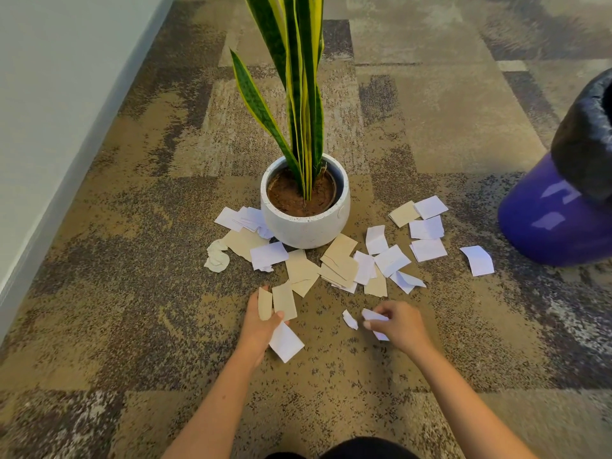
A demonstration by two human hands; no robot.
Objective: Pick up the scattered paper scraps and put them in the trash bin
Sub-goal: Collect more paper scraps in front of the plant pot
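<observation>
Several white and tan paper scraps (344, 260) lie scattered on the carpet in front of and beside a potted plant. My left hand (260, 323) grips a bunch of scraps: two tan pieces (284, 301) stick up and a white piece (285, 342) hangs below. My right hand (399, 323) is closed on a white scrap (373, 315). A small white scrap (350, 319) lies on the carpet between my hands. A crumpled white ball (217, 256) sits to the left. The purple trash bin (563, 220) with a black liner stands at the right edge.
A white round pot (306, 226) with a tall snake plant (298, 94) stands just behind the scraps. A pale wall (49, 111) runs along the left. Patterned brown carpet (447, 127) covers the floor. One white scrap (478, 260) lies close to the bin.
</observation>
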